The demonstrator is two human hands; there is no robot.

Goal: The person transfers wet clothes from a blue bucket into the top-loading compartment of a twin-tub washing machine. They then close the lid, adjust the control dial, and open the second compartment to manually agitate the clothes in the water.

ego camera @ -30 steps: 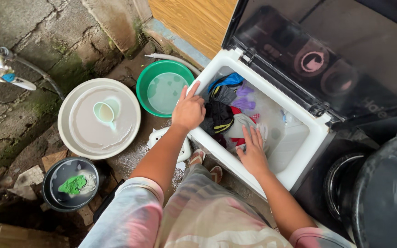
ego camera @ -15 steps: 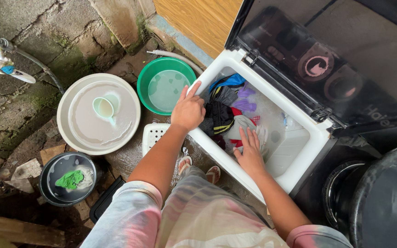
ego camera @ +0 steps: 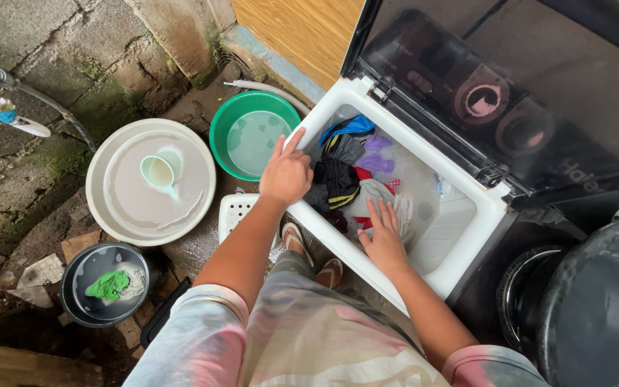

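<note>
My right hand (ego camera: pixel 383 233) lies flat, fingers spread wide, palm down on the wet laundry (ego camera: pixel 356 179) inside the washer tub (ego camera: pixel 460 269); it presses on a pale grey garment and grips nothing. My left hand (ego camera: pixel 286 172) rests over the near-left rim of the same tub, fingers loosely extended, index finger pointing far; I cannot tell whether it holds any cloth. The laundry sits in soapy water toward the tub's left half: black, blue, purple and red pieces bunched together. The dark lid (ego camera: pixel 496 79) stands raised on the far side of the tub.

Just left of the tub, on the ground, a green basin (ego camera: pixel 227 129) holds water. Further left, a large white basin (ego camera: pixel 98 186) holds water with a pale dipper (ego camera: pixel 159 173) floating in it. Near that, a dark bowl (ego camera: pixel 73 276) contains a green rag (ego camera: pixel 107 285). A white perforated basket (ego camera: pixel 234 213) shows beneath my left forearm. My sandalled feet (ego camera: pixel 313 258) stand beside the tub. A tap (ego camera: pixel 1 107) sits at far left.
</note>
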